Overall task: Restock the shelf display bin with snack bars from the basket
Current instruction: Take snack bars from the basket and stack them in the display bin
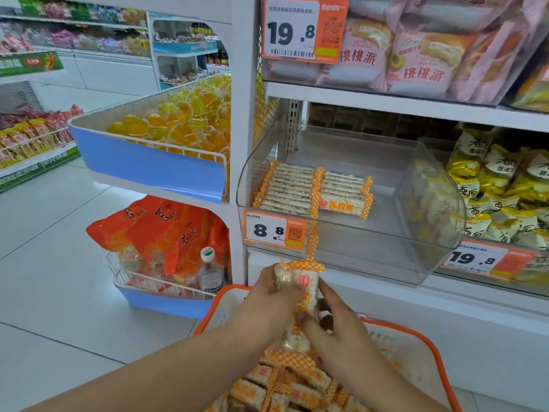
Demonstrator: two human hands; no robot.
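A clear plastic display bin [416,185] sits on the middle shelf, with several white snack bars [312,190] with orange checkered ends stacked at its left. Below it, an orange-rimmed basket [427,337] holds a loose heap of the same bars [285,385]. Above the basket both hands hold a small bunch of bars [303,289] upright. My left hand [273,295] grips the bunch near its top. My right hand [335,319] grips it lower down from the right side.
An 8.8 price tag [274,230] hangs on the bin's front. Yellow snack bags [499,185] fill the neighbouring bin at right, pink cake packs [416,49] the shelf above. At left stand a blue bin of yellow jelly cups [166,126] and a wire basket of orange bags [166,233].
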